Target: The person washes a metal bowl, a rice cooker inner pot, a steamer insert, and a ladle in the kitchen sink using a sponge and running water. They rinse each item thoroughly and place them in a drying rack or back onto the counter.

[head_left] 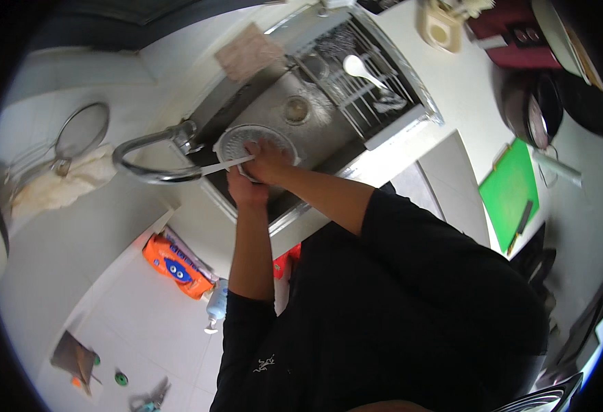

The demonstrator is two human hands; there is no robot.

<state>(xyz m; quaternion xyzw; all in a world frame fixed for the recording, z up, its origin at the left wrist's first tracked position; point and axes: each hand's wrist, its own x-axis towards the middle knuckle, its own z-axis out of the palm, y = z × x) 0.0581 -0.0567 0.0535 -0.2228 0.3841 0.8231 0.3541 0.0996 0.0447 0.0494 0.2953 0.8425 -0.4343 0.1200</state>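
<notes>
Water runs from the curved chrome faucet onto my hands over the steel sink. A round perforated basket or colander, pale in colour, sits at the sink's near left part. My left hand is at its near rim, its fingers mostly hidden under the other hand. My right hand reaches into the basket, fingers bent towards its bottom; whether it holds anything there cannot be made out. The sink drain lies just beyond the basket.
A metal rack spans the sink's far right part, with a white spoon on it. A pinkish cloth lies on the back edge. To the right are a green cutting board, a knife and a dark pan. A mesh strainer hangs left.
</notes>
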